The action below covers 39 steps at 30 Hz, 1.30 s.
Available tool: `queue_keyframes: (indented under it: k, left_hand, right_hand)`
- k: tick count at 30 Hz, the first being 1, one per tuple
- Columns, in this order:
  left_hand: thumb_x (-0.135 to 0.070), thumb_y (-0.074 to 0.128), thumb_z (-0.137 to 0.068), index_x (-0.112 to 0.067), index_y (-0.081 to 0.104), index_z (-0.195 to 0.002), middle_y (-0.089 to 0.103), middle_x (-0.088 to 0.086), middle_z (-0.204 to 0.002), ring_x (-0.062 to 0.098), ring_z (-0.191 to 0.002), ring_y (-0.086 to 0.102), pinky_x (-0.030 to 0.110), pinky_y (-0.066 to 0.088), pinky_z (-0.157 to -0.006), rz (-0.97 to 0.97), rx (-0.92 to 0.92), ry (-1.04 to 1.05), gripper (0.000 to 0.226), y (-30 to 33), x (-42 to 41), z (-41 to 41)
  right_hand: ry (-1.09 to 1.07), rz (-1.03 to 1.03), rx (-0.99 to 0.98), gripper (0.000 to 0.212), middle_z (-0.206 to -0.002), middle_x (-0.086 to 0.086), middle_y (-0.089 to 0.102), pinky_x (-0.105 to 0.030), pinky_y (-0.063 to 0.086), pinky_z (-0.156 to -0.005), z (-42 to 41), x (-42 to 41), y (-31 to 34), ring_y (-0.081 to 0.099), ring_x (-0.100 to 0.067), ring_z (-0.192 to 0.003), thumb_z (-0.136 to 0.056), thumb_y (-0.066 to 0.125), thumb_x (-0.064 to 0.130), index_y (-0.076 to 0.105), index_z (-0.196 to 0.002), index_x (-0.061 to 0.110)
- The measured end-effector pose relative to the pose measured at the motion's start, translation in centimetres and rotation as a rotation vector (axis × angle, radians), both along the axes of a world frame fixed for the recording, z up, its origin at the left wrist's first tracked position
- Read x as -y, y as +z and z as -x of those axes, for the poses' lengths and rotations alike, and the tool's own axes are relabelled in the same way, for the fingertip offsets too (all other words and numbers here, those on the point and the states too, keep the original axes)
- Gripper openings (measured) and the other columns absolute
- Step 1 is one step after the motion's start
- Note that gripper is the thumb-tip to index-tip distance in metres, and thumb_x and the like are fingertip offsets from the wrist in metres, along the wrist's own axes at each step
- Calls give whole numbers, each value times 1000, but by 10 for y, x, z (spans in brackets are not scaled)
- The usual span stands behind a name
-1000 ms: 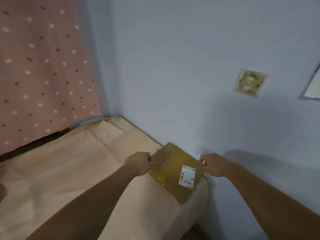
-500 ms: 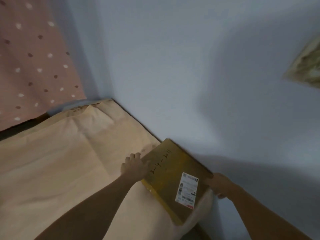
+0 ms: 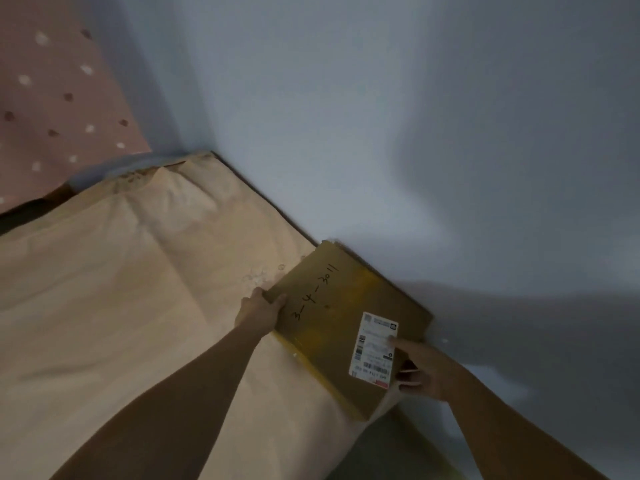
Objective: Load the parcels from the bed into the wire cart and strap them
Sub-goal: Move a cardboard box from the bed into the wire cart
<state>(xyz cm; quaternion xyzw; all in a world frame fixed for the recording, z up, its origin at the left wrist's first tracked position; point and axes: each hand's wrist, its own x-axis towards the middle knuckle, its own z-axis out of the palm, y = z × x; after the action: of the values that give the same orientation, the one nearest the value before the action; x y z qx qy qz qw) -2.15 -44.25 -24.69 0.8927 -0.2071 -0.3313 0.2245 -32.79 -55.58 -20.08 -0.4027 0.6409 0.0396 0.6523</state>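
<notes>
head view | brown parcel (image 3: 332, 306) lies flat on the bed (image 3: 121, 306) at its wall-side corner, touching the wall (image 3: 381, 133) | left hand (image 3: 258, 311) grips the parcel's left edge, thumb on top | right hand (image 3: 424, 370) clasps its right edge, thumb on the white label (image 3: 374, 351) | dotted pink curtain (image 3: 52, 98) beyond the bed's far end

"3-4-3011" handwritten on the parcel (image 3: 332, 306)
</notes>
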Motion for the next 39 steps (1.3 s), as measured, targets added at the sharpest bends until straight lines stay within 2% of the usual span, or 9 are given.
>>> queue_keyframes:
  k: [7,10,13,17,21,25,29,35,39]
  left_hand:
    - [-75,61,-85,-21,57,-120,64,10,-119,30,-97,63,39,55,-80,152,-35,202,64,49,-70,-6]
    - [-73,66,-84,-23,62,-110,66,9,-116,31,-100,63,46,60,-82,295,-312,326,58,91,-96,-14]
    - [-88,59,-76,-32,72,-116,76,3,-109,29,-102,70,41,58,-85,277,-502,141,70,140,-120,-27]
    - [-70,72,-83,-20,71,-132,70,16,-133,39,-123,67,49,57,-99,436,-876,-56,70,182,-144,-40]
    - [-56,79,-84,-11,68,-135,69,22,-133,40,-112,71,47,60,-89,471,-912,-105,69,198,-163,-36]
    - [-47,77,-88,-9,72,-130,67,23,-134,42,-110,71,50,59,-88,462,-961,-206,57,216,-174,-13]
    - [-50,72,-91,-12,70,-134,69,21,-132,42,-117,69,51,58,-94,410,-926,-352,57,233,-184,30]
    - [-52,71,-90,-16,69,-130,77,15,-116,34,-97,78,39,63,-70,374,-871,-595,54,273,-203,147]
    - [-48,66,-95,-17,62,-137,76,14,-121,36,-105,75,42,62,-77,384,-887,-768,53,296,-223,251]
  right_hand:
    - [113,90,237,60,-127,-14,66,-64,48,-103,-16,-8,59,62,-40,-118,-86,78,42,46,-136,36]
    - [39,235,394,46,-112,-11,77,-56,53,-100,-35,-18,90,71,-35,-108,-92,70,36,53,-135,31]
    - [25,262,459,43,-114,-15,76,-54,49,-107,-39,-30,121,70,-36,-111,-96,61,36,57,-135,16]
    - [24,223,512,44,-115,-18,75,-41,57,-87,-30,-61,163,75,-30,-95,-97,58,37,65,-128,7]
    - [-27,292,528,42,-117,-20,74,-49,50,-103,-10,-116,190,72,-32,-99,-98,60,37,65,-128,7]
    - [-149,361,539,40,-117,-19,74,-43,58,-93,32,-178,200,74,-31,-100,-101,56,33,61,-130,7]
    - [-286,430,501,41,-117,-17,75,-49,51,-103,92,-241,206,74,-31,-101,-100,57,38,62,-130,10]
    - [-522,559,463,47,-116,-17,75,-37,63,-73,205,-339,230,76,-30,-93,-100,55,47,65,-130,12]
    - [-737,648,488,50,-117,-18,75,-40,63,-68,295,-423,253,77,-32,-91,-97,58,54,67,-126,15]
